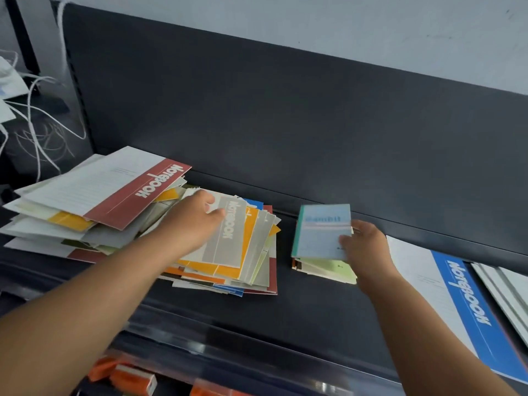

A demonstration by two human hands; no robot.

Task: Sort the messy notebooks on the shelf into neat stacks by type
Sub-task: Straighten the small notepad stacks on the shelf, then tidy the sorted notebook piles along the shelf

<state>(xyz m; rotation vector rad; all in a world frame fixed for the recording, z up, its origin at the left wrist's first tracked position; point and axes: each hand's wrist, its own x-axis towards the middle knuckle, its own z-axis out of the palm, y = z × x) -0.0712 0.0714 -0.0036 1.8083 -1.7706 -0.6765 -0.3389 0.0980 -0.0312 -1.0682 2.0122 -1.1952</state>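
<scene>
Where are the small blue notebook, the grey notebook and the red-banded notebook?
small blue notebook (323, 232): head view, cover centre.
grey notebook (225, 242): head view, grey title band.
red-banded notebook (138, 195): head view, red band.

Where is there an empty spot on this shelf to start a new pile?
The biggest bare patch of shelf is at the front, between the messy pile and the blue notebook, before the small stack. A thin strip runs behind the messy pile, by the back panel. The left is crowded.
</scene>
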